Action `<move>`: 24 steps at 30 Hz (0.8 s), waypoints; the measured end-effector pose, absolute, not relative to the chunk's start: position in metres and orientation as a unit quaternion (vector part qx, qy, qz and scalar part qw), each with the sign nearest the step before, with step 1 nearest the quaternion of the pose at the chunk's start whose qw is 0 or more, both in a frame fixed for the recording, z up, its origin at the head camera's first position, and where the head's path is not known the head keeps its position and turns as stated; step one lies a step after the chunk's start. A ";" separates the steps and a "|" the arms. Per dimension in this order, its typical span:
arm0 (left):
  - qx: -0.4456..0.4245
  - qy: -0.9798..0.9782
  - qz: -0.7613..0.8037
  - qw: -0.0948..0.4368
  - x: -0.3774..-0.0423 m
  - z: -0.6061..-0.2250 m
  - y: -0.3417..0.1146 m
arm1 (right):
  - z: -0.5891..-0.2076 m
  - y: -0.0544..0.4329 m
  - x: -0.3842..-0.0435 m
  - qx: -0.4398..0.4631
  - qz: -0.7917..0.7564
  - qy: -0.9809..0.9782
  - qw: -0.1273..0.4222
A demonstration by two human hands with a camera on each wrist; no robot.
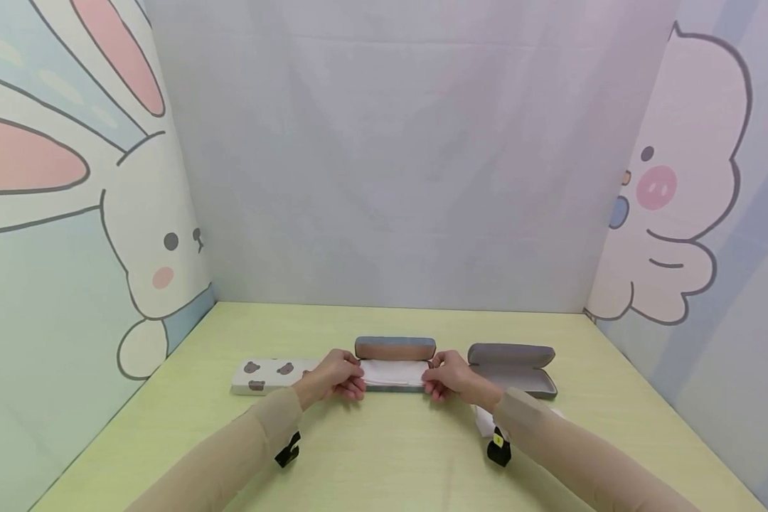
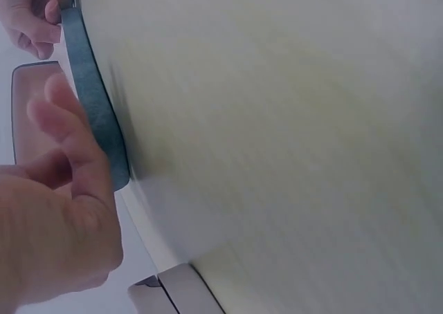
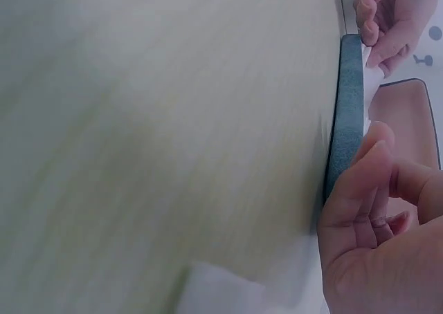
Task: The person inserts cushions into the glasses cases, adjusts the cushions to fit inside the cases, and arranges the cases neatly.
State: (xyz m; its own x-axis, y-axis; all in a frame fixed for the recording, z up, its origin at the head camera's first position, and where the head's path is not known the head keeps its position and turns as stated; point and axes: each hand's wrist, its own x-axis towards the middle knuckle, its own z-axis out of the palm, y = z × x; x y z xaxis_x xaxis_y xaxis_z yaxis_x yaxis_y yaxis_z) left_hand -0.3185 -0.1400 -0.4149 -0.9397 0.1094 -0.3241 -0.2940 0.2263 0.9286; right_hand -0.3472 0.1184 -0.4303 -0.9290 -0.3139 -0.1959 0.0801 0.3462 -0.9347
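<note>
An open glasses case (image 1: 395,348), teal outside and pinkish-brown inside, stands mid-table with its lid raised at the back. Across its lower half lies a folded white cloth (image 1: 393,371), possibly a tissue. My left hand (image 1: 342,374) pinches the cloth's left end between thumb and finger, other fingers curled by the case's front corner. At the opposite end, my right hand (image 1: 449,375) pinches the cloth in the same way. The right wrist view shows the teal front wall (image 3: 346,96) between both hands. The fingers hide the cloth's ends.
Left of the hands lies a closed white case (image 1: 270,373) with brown bear heads, partly behind the left hand. An open grey glasses case (image 1: 510,355) is at the right. Under the right forearm, a white folded piece (image 1: 484,421) lies on the table (image 1: 384,462).
</note>
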 end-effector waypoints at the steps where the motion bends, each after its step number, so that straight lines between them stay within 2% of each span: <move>1: -0.062 0.769 0.616 0.160 -0.318 -0.414 -0.139 | -0.430 0.119 -0.347 -0.074 -0.560 0.807 0.169; 8: -0.062 0.807 0.571 0.134 -0.316 -0.412 -0.138 | -0.429 0.119 -0.345 -0.086 -0.513 0.842 0.140; 17: -0.038 0.844 0.519 0.134 -0.310 -0.412 -0.138 | -0.428 0.118 -0.341 -0.089 -0.500 0.853 0.121; 24: -0.011 0.845 0.506 0.171 -0.311 -0.411 -0.144 | -0.423 0.124 -0.338 -0.106 -0.475 0.867 0.106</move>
